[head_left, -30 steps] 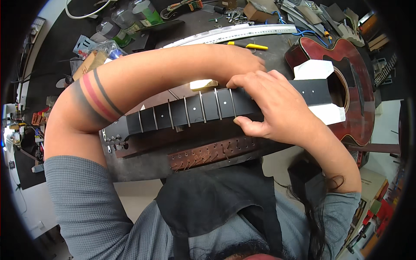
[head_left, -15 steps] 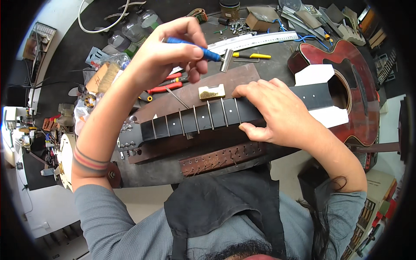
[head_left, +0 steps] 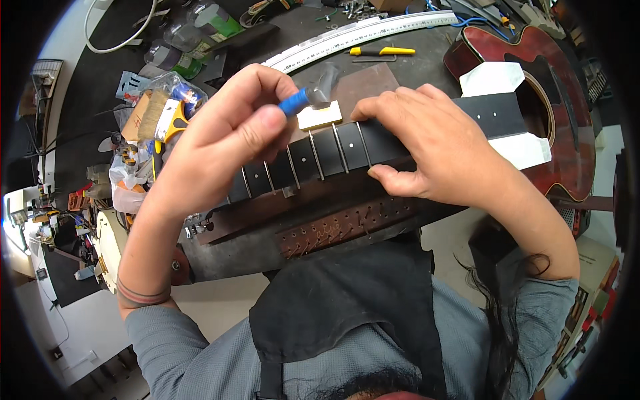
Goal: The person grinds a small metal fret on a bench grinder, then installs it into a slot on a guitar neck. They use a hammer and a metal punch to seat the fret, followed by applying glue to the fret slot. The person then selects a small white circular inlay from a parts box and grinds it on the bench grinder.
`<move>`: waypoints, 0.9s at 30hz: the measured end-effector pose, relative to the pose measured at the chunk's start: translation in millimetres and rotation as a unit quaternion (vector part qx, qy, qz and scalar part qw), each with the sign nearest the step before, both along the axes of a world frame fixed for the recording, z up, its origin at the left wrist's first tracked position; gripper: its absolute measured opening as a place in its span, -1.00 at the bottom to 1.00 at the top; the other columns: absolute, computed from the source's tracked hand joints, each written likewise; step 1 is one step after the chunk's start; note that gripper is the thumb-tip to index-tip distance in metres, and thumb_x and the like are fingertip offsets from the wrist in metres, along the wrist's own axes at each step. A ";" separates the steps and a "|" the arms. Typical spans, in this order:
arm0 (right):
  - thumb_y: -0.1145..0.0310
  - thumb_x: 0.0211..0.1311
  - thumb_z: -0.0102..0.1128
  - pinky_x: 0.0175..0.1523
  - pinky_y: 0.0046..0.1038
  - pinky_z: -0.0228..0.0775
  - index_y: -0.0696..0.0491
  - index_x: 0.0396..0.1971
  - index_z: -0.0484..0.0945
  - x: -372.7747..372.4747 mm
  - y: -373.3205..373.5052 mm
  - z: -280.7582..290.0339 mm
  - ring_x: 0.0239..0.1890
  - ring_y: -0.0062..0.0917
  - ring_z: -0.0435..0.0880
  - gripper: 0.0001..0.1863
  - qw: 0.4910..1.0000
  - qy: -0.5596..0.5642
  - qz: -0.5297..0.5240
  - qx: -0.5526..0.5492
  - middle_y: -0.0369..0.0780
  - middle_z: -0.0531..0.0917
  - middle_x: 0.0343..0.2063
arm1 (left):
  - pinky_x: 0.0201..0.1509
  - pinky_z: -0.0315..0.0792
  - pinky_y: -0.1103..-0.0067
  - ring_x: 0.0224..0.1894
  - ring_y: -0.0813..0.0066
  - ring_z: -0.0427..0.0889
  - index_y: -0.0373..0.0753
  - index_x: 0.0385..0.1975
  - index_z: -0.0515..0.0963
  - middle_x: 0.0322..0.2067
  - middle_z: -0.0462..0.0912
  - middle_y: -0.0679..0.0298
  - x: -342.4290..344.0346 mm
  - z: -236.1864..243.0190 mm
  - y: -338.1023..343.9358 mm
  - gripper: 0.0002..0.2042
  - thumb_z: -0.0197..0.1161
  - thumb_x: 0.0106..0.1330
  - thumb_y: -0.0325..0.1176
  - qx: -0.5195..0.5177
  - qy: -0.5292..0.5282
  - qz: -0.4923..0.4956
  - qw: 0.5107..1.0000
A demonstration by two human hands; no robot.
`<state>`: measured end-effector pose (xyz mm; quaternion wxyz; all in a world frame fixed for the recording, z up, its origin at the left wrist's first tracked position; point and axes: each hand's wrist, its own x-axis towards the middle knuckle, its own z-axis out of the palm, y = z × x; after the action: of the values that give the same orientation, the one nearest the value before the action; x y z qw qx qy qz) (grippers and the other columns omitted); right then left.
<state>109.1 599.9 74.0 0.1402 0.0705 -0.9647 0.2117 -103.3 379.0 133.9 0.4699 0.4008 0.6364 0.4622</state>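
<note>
My left hand [head_left: 233, 130] is closed round the blue handle of a small hammer [head_left: 293, 102], raised over the neck with its metal head blurred. Under it runs the dark fretboard [head_left: 307, 150] of a red acoustic guitar [head_left: 570, 147], with several metal frets across it. My right hand [head_left: 433, 147] spans the fretboard, forefinger at the far end and thumb at the near end of the fret wire [head_left: 364, 143] closest to the body. Just beyond the neck's far edge lies a brass-coloured block [head_left: 320, 117]. My left hand hides part of the headstock end.
White paper [head_left: 493, 77] covers the guitar top beside the fretboard. Nearer me lies a brown holder [head_left: 333, 230] with rows of holes and wire pieces. At the back are a long ruler [head_left: 373, 30], a yellow-and-black knife [head_left: 383, 51] and bottles [head_left: 173, 57]. A brush [head_left: 160, 117] lies left.
My left hand has come down and nearer me with the hammer, now covering the headstock end of the neck. The view has shifted slightly. My right hand keeps its place on the fret wire.
</note>
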 end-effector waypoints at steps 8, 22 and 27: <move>0.26 0.04 0.52 0.19 -0.25 0.38 -0.02 0.20 0.53 0.5 -0.7 -3.0 0.02 -0.21 0.64 -0.34 1.000 -0.007 -0.011 -0.015 -0.18 0.67 -0.08 | 0.15 0.57 0.31 0.00 0.01 0.72 -0.32 0.14 0.60 -0.03 0.71 0.00 28.4 -14.9 1.4 -0.65 0.31 0.36 -0.64 0.131 0.490 -0.104 0.856; 0.29 0.00 0.55 0.21 -0.23 0.39 -0.03 0.22 0.52 0.2 -1.5 -5.5 0.08 -0.22 0.66 -0.30 1.000 -0.016 -0.018 -0.011 -0.20 0.69 -0.03 | -0.10 0.53 0.31 -0.23 0.15 0.65 -0.34 0.18 0.54 -0.22 0.66 0.05 31.4 -29.4 -8.3 -0.63 0.27 0.40 -0.72 0.182 0.485 -0.150 0.842; 0.29 0.01 0.58 0.21 -0.22 0.39 -0.03 0.23 0.51 -0.2 -0.3 -7.1 0.08 -0.22 0.66 -0.29 1.000 -0.015 -0.012 -0.004 -0.20 0.69 -0.04 | -0.22 0.58 0.28 -0.30 0.03 0.69 -0.39 0.14 0.58 -0.15 0.72 0.01 36.0 -30.0 -7.2 -0.54 0.35 0.21 -0.77 0.250 0.449 -0.063 0.856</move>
<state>108.9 599.6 66.9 0.1283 0.0556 -0.9666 0.2148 -67.3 371.7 103.9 0.0454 0.7081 0.6147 0.3446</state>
